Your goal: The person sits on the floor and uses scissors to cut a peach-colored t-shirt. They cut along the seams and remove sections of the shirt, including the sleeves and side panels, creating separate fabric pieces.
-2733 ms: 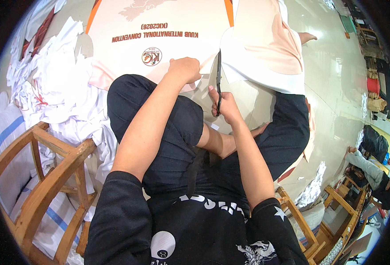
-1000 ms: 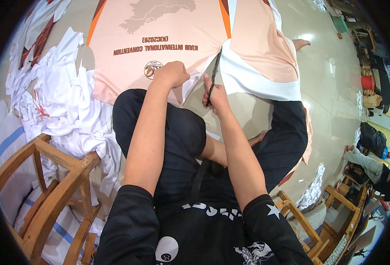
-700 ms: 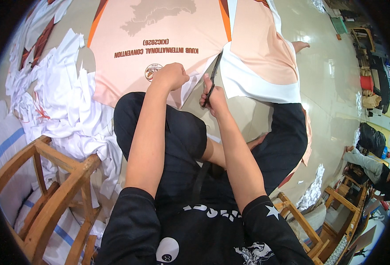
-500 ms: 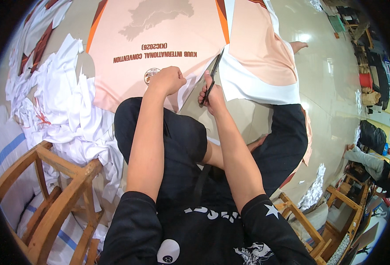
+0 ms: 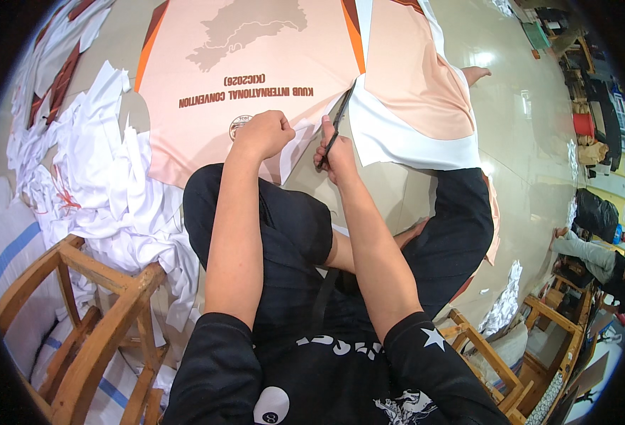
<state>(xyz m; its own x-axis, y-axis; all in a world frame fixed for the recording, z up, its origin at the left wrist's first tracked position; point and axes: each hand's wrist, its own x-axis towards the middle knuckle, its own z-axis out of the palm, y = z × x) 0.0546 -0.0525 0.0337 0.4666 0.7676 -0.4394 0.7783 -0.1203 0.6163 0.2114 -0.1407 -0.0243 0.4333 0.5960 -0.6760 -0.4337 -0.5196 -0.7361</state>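
Note:
A large peach printed fabric panel (image 5: 206,134), with a grey map shape and orange edge stripes, lies on the floor before my crossed legs. My left hand (image 5: 266,133) is closed, fingers pinched at the right side of this panel, partly covering a small round emblem. In my right hand (image 5: 336,156) is a pair of dark scissors (image 5: 341,113), gripped by the handles. Their blades point away from me into the narrow gap where the panel meets a second peach piece with a white border (image 5: 412,145). Whether the blades touch cloth is hard to see.
A heap of white fabric scraps (image 5: 107,177) spreads on the left, beside a wooden stool frame (image 5: 107,273) and white sacks with blue stripes (image 5: 11,255). Another wooden frame (image 5: 486,358) stands at lower right. A person (image 5: 592,258) is at the far right.
The peach panel has shifted slightly toward me and to the left, my left hand along with it. The scissors have drawn back a little, their blades at a slightly different angle.

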